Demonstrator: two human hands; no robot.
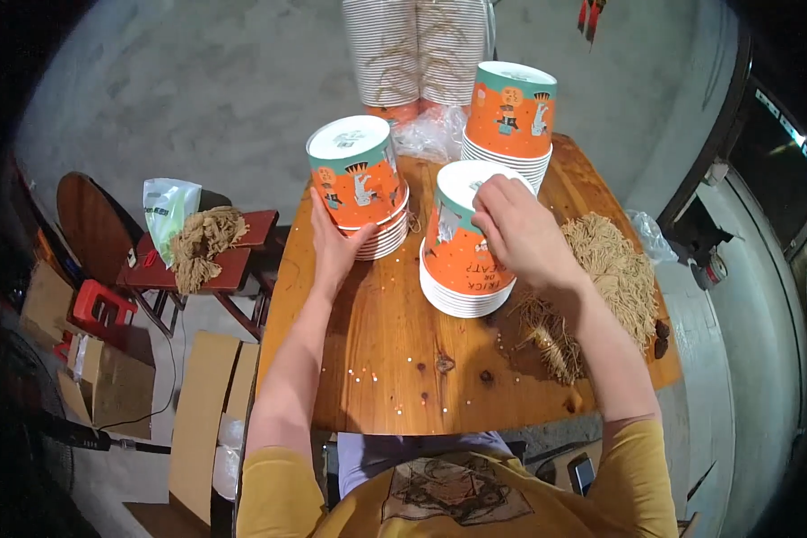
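Observation:
My left hand is wrapped round the lower part of an orange and green paper bucket, upside down on a short stack of white-rimmed buckets. Its thumb presses the near side and its fingers reach round the left. To the right stands a second stack, topped by an upturned orange paper bucket with a white base. My right hand is curled over the base's right edge, fingers bent together. Whatever the fingertips may pinch is hidden. A thin loop of twine hangs beside the left stack.
A pale twine heap and a darker twine bundle lie right on the wooden table. Behind stand another bucket stack, tall white-rimmed stacks and clear plastic. Left are a red stool and cardboard boxes.

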